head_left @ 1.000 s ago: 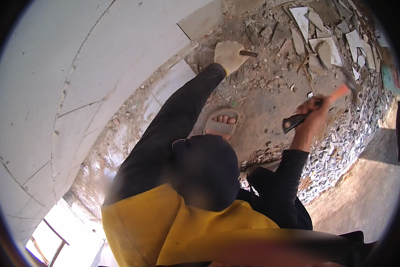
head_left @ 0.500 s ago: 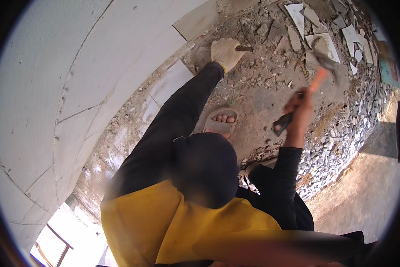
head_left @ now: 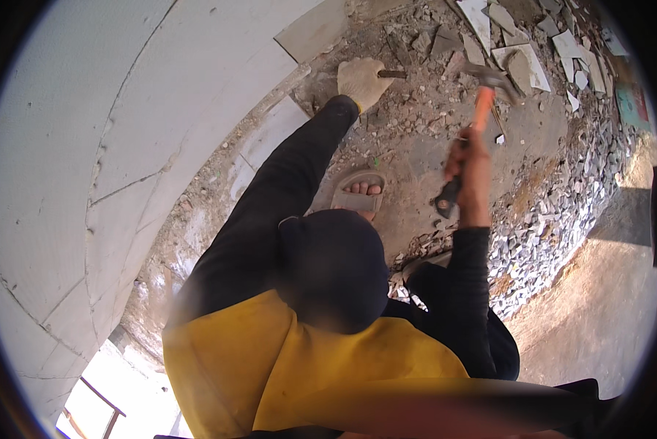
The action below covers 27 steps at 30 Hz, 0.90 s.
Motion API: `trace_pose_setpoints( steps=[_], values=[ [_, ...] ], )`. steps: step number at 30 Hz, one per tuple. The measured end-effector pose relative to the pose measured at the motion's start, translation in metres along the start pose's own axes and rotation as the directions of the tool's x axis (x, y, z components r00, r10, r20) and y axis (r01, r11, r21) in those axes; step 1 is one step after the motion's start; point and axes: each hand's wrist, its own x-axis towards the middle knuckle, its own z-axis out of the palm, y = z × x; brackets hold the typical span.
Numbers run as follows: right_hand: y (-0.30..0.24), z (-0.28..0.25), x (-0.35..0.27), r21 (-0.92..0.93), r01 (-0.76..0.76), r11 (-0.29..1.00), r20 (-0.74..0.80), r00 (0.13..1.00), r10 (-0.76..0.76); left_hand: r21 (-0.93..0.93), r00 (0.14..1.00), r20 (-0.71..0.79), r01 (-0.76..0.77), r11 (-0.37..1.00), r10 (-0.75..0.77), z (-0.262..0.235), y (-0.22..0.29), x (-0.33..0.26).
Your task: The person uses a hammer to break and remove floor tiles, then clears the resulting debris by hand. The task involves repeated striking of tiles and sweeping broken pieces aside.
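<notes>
My left hand, in a pale work glove, is closed around a dark rod-like metal tool, most likely a chisel, whose end sticks out to the right. It is low beside the foot of the wall, and the rest of the tool is hidden in the glove. Bare, my right hand grips the black handle of a hammer with an orange shaft. The hammer's dark metal head is raised over the rubble, to the right of the chisel and apart from it.
A large pale wall fills the left side. Broken tiles lie at the far right, with a heap of small grey chips below them. My sandalled foot stands on the dusty ground between my arms.
My right hand has swung the hammer leftward, nearer to the chisel. The gloved left hand keeps its hold, and the whole view has shifted slightly.
</notes>
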Motion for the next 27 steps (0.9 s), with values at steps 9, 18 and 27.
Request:
trace_pose_setpoints(
  steps=[9,18,27],
  values=[
    [-0.095,0.002,-0.01,-0.081,0.641,0.763,-0.546,0.612,-0.572,-0.01,1.0,-0.011,0.022,1.0,-0.022,0.005,-0.004,-0.001],
    [0.005,-0.056,0.014,0.055,0.075,0.996,0.014,0.997,-0.076,0.01,0.999,0.034,0.014,1.0,-0.014,0.007,-0.007,-0.003],
    [-0.064,0.025,-0.014,-0.007,0.418,0.909,-0.591,0.732,-0.341,0.017,1.0,0.021,0.011,1.0,-0.012,0.006,-0.007,-0.001]
  ],
)
